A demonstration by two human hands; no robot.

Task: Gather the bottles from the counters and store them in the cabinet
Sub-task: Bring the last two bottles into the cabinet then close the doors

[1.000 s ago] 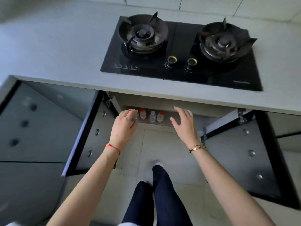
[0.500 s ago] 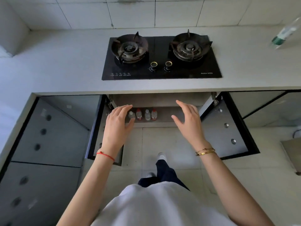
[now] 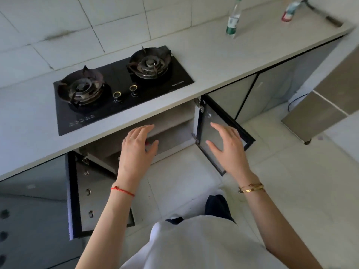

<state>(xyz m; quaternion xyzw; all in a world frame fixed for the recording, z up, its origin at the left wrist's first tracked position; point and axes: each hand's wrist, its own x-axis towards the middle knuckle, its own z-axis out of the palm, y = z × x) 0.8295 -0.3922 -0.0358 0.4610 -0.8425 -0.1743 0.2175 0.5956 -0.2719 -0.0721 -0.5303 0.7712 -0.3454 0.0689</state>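
The cabinet (image 3: 171,133) under the stove stands with both doors swung out. My left hand (image 3: 137,147) is open in front of its opening, fingers spread, holding nothing. My right hand (image 3: 227,146) is open too, hovering just in front of the right door (image 3: 229,121). On the counter at the far right stands a clear bottle with a green label (image 3: 233,20). Further right a bottle with a red cap (image 3: 290,10) is blurred and leans over. A trace of red (image 3: 147,143) shows by my left thumb; any bottles inside the cabinet are hidden.
A black two-burner gas stove (image 3: 120,88) is set in the grey counter (image 3: 204,55). The left door (image 3: 89,193) juts out towards me. Closed cabinet fronts (image 3: 250,94) run to the right. A brown box-like unit (image 3: 314,115) stands on the tiled floor at the right.
The view has risen and turned right, bringing the counter's right end and its two bottles into sight. The bottles inside the cabinet have dropped out of sight. Both hands stay open.
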